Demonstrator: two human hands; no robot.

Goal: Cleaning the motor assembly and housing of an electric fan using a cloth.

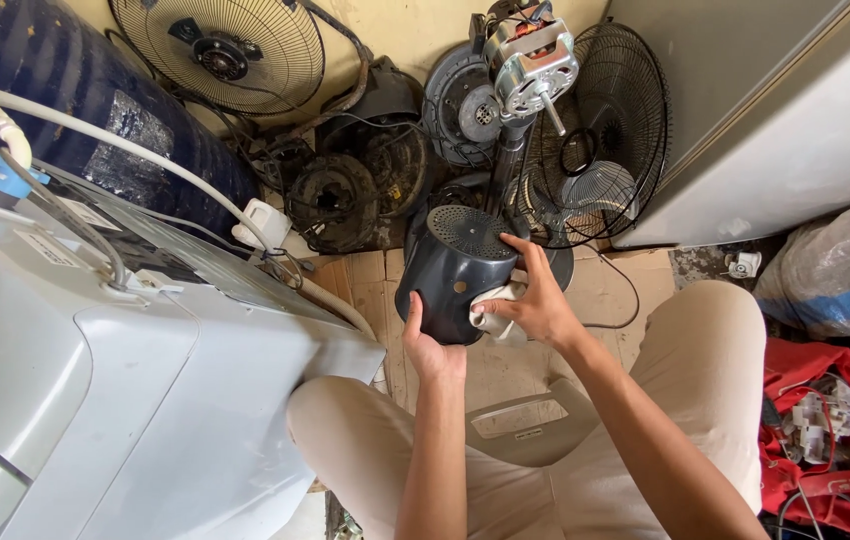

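Dark motor cover gripped by both hands, right hand pressing a half-hidden white cloth against it.

Looks like a small appliance repair workshop: stripped fan motor, wire fan guards stacked against the wall, a washing machine, loose plugs in a red bag.

Around the exposed fan motor: two wire fan guards, one dark motor cover, two hands.
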